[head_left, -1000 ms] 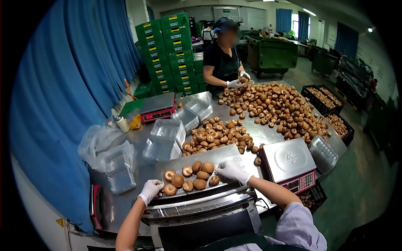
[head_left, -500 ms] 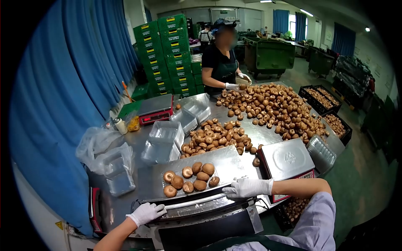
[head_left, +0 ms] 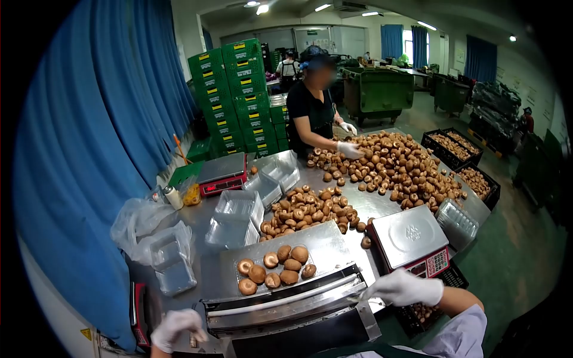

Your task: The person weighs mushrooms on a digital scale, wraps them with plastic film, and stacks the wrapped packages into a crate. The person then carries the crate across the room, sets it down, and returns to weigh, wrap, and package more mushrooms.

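Head view: your left hand (head_left: 178, 329) and right hand (head_left: 406, 289) have spread off the roller (head_left: 286, 303), apparently leaving the tray (head_left: 261, 290) of mushrooms (head_left: 289, 277) alone on the plate (head_left: 327, 241); left grip half-curled, right narrow, whether holding anything you cannot tell

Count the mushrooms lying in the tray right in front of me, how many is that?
10 mushrooms in the tray: three on the left, two in the middle, five on the right. They lie in one layer, so none seems hidden.
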The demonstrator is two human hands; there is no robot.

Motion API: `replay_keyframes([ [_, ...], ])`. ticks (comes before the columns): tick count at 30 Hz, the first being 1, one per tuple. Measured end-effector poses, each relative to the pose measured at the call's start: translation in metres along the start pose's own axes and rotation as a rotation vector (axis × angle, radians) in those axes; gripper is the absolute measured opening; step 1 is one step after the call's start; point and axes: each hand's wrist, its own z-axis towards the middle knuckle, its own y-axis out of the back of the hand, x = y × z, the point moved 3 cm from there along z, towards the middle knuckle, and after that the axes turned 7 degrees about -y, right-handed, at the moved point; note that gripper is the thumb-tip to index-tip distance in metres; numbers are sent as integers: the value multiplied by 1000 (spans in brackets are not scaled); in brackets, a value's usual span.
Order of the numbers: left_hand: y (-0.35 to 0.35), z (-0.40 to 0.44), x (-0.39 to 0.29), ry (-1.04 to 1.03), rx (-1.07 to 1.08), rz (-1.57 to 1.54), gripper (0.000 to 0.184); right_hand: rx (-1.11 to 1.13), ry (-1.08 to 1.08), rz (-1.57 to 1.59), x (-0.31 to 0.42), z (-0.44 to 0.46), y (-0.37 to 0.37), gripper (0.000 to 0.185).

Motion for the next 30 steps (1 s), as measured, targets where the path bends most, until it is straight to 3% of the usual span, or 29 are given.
replay_keyframes([
  [1, 15, -2, -22, -113, -104, -54, 29, 42, -211, 110, 16, 3, 18, 14],
  [3, 3, 22, -95, -540, -153, -298, 28, -170, -40, 341, 23, 28, 41, 12],
  [4, 7, 42, -105, -706, -133, -355, 28, -388, 3, 530, 19, 53, 43, 15],
  [5, 23, 63, -97, -659, -523, 232, 23, -544, 7, 438, 10, 85, 49, 17],
  [6, 26, 94, -86, -617, -444, -89, 12, -673, -66, 285, 13, 115, 53, 14],
  [7, 37, 129, -60, -538, -538, -125, 15, -703, 46, 509, -17, 154, 42, 11],
  [9, 29, 185, -11, -544, -602, 271, 26, -688, 48, 250, -81, 210, 12, 25],
  [10, 29, 207, 23, -449, -568, 389, 33, -675, 127, -176, -115, 229, -6, 33],
  [12, 16, 225, 75, -462, -439, 942, 54, -374, -76, -304, -155, 234, -50, 40],
  [13, 10, 230, 96, -322, -283, 1053, 57, -269, -158, -410, -167, 231, -66, 41],
  [15, 0, 223, 98, -229, -245, 1089, 54, -107, -106, -377, -162, 219, -68, 42],
  [17, -10, 205, 92, -309, -164, 1106, 51, -267, -135, -80, -173, 204, -71, 32],
  [19, -15, 194, 97, -372, -167, 1075, 48, -176, -278, 263, -188, 192, -74, 28],
  [21, -24, 178, 78, -131, -158, 436, 45, -235, -221, 155, -159, 182, -62, 32],
  [23, -16, 177, 101, -226, -88, 407, 47, -83, -717, 263, -157, 173, -64, 40],
  [25, -15, 172, 134, 307, -82, 48, 46, -161, -722, 290, -173, 173, -75, 45],
  [26, -35, 163, 107, 377, -228, -217, 42, -188, -760, 245, -179, 172, -76, 43],
  [29, -37, 153, 109, 369, -401, -334, 37, -222, -860, 362, -166, 162, -78, 34],
  [30, -40, 150, 102, 286, -450, -420, 30, -359, -685, 232, -163, 160, -74, 30],
])
